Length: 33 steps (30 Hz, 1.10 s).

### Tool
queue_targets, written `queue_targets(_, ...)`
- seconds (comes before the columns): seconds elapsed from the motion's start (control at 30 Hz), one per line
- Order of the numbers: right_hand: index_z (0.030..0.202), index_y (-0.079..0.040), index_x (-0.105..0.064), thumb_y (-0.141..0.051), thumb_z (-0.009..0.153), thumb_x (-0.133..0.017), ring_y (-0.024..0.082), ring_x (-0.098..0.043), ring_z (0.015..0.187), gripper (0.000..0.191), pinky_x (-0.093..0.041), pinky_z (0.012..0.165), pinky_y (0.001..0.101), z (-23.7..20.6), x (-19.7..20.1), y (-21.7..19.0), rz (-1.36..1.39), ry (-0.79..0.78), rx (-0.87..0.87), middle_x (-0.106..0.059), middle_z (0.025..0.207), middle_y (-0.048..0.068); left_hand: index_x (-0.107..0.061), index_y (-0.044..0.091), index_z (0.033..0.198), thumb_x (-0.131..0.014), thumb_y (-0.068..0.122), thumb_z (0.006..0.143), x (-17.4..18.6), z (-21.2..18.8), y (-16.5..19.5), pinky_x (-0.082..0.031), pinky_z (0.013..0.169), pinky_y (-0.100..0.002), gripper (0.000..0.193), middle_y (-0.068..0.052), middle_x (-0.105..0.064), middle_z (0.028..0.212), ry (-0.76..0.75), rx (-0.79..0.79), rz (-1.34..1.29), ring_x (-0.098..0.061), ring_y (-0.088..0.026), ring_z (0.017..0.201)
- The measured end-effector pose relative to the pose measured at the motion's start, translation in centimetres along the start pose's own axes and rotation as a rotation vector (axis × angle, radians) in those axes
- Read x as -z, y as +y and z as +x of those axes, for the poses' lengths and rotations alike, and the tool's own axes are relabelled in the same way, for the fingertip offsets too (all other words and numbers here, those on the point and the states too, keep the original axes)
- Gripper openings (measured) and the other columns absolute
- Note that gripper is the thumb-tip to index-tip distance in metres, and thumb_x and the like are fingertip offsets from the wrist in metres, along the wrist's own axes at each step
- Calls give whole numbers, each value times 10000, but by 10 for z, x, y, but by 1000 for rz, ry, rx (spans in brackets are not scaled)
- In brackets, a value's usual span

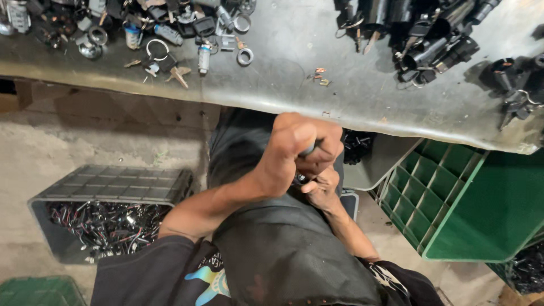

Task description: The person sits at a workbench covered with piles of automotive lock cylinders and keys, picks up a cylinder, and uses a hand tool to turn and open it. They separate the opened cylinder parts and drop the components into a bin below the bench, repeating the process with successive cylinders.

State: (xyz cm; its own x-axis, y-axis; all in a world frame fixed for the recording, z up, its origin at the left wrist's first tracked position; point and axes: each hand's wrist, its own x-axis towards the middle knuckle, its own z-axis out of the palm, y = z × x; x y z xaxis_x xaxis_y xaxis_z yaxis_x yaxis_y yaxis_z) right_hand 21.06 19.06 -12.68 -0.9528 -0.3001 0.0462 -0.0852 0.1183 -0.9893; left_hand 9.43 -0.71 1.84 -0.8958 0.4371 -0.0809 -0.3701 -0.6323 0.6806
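While both hands meet at the centre of the frame, just below the edge of the workbench [340, 90], the left hand [292, 150] is balled into a tight fist around a slim grey handle [309, 149], of which only a short stub shows between the fingers. The right hand [322, 190] sits right under it, fingers curled and pinching a small dark part [300, 179] that is mostly hidden. What the tool's tip is doing cannot be seen.

To do this well, the lower hand would likely need to hold the part steady against the lap, while the fist keeps the tool straight above it, so that force runs down the shaft and the tip does not slip toward the fingers beneath.

At lower left a grey plastic crate [113, 184] stands on the floor, filled with a tangle of wires and small metal parts [105, 224]. At right a green crate [453, 204] lies tipped on its side, its gridded base facing the camera; its contents cannot be seen. Between them, under the bench, a pale grey tub [379, 164] holds a few dark pieces. Across the top of the frame the bench carries scattered keys, rings and lock cylinders [170, 39] at upper left and black lock housings [425, 34] at upper right.
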Motion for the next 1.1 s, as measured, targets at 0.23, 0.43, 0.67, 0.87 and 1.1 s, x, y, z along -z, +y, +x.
queue_targets(0.23,1136,59,-655,-592,1002,-579,157,-680,876,669,-546,762,296,-5,0,-9,264,-89,-193,-718,1020,88,-376,41,701,-414,543,1035,3,-7,1,-202,481,-269,604,-5,-330,588,44,-49,52,-265,-84,519)
queue_targets(0.43,1159,50,-653,-491,999,-634,202,-668,1017,565,-531,900,349,-18,3,0,128,-76,-109,-704,1115,108,-391,20,692,-436,532,1051,-4,-11,6,-233,506,-284,627,-17,-367,625,40,-43,87,-319,-91,514)
queue_targets(0.67,1238,54,-628,-373,945,-730,238,-645,1178,528,-503,1045,392,-28,-6,11,484,85,-135,-677,1254,133,-404,-2,693,-502,573,1037,-12,-18,12,-339,441,-283,678,-19,-330,581,40,-218,-143,-328,-126,482)
queue_targets(0.87,1226,64,-632,-213,980,-746,247,-636,1215,388,-491,1092,416,-30,-14,10,584,117,-145,-667,1279,138,-435,-18,701,-488,583,1048,-15,-21,13,-348,442,-276,696,-44,-360,572,70,-261,-49,-342,-119,480)
queue_targets(1.1,1120,64,-636,-306,990,-717,199,-635,1108,401,-504,1005,370,-19,-15,6,360,141,-78,-668,1181,110,-462,-16,743,-491,620,1061,-16,-21,8,-335,449,-263,712,-53,-419,641,121,-268,-4,-387,-109,479)
